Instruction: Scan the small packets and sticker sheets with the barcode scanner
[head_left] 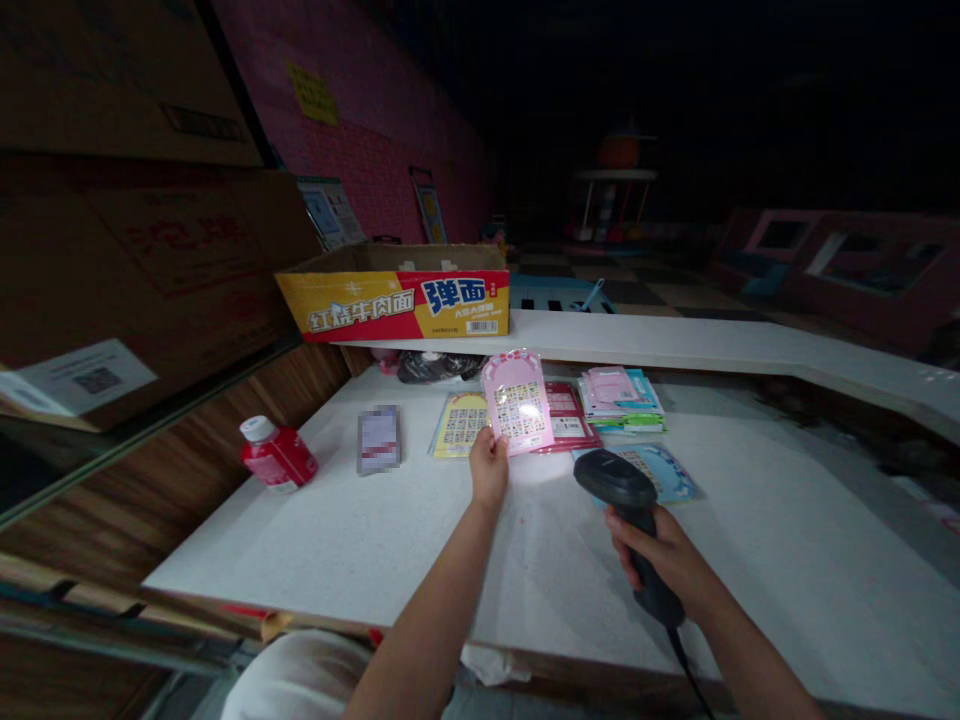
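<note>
Pink sticker packet (517,402), held upright above the white counter (420,520) by its lower left corner; I read a grid of small pictures on its face, but the print is too fine to make out. The left hand (489,468) pinches that corner between thumb and fingers; the fingertips behind the packet are hidden from me. The packet stands just left of and beyond the head of the barcode scanner (628,520), which the right hand (664,560) grips around the handle, fingers closed; the scanner's trigger side and the lower end of its cable are out of my view. A bright patch lies on the counter beneath the packet.

Behind the packet lie a yellow packet (459,424), partly covered by it, and a red packet (571,418). A stack of pink and green packets (621,398) sits to the right; a blue packet (667,472) is half hidden by the scanner head. Farther left I note a blurred card (378,438) and a red bottle (276,456) on its side. A yellow-and-red carton (397,298) rests on the raised shelf; the room beyond is too dark to resolve.
</note>
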